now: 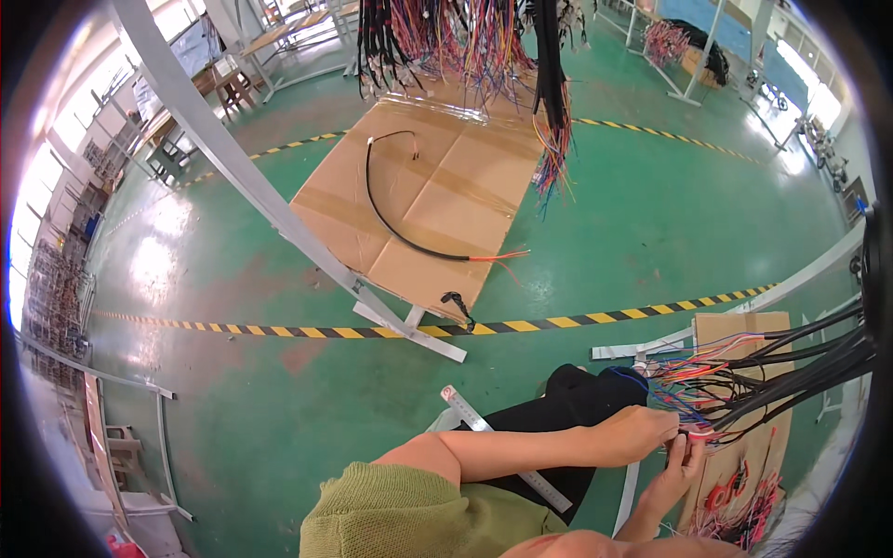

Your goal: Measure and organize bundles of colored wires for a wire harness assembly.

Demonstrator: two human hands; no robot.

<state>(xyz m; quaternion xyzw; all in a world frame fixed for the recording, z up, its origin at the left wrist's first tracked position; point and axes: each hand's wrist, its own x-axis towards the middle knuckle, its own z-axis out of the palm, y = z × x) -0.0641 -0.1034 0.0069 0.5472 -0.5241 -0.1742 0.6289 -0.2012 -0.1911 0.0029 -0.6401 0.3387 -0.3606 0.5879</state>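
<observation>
1. Pinching is what the fingers are doing: the left hand (pixel 640 433) is closed over the loose ends of the coloured wires (pixel 693 383), with its fingertips pressed together on them.
2. The right hand (pixel 677 470) comes up from below, fingers bent and half closed, and its fingertips touch the same wire ends. I cannot tell whether it truly grips one wire or only steadies the bunch.
3. The two hands meet at one spot, low on the right side of the view, just where the thin wires poke out of the thick black cables (pixel 800 358).
4. Those black cables run off to the right and upward, out of sight.
5. The step looks like sorting or picking out one thin wire from the bunch. I think the next move needs a careful pull with small fingers, so the other wires do not tangle.
6. Under the forearms lies a flat metal ruler (pixel 502 448) on a dark cloth.
7. Below the hands sits a brown cardboard piece (pixel 744 325) with more red and pink wires on it.
8. Farther off, a big cardboard sheet (pixel 437 200) lies on the green floor (pixel 260 372) with one long black cable (pixel 391 223) curled on it.
9. More wire bundles (pixel 465 37) hang from a rack at the top.
</observation>
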